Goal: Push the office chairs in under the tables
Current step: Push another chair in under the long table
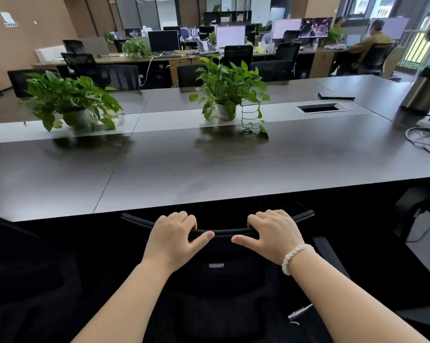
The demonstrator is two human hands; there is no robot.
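An open office is stretching back behind a long dark bench (233, 169), with monitors (230, 35) lining the far desks. On the bench the left pot (77, 118) is holding a bushy green plant (68, 95), and the middle pot (222, 111) is holding a trailing plant (230, 85) whose vine is lying on the surface. A rectangular cable opening (320, 108) is sitting further right.

The black office chair (224, 288) is standing at the bench's near edge, its curved top rim just beside that edge. A small pale label (216, 265) on its back is too blurred to read.

The left hand (172, 241) and right hand (273, 236) are both gripping the top rim, fingers curling over it and thumbs pressing the near side. A white bead bracelet (295, 258) is circling the right wrist.
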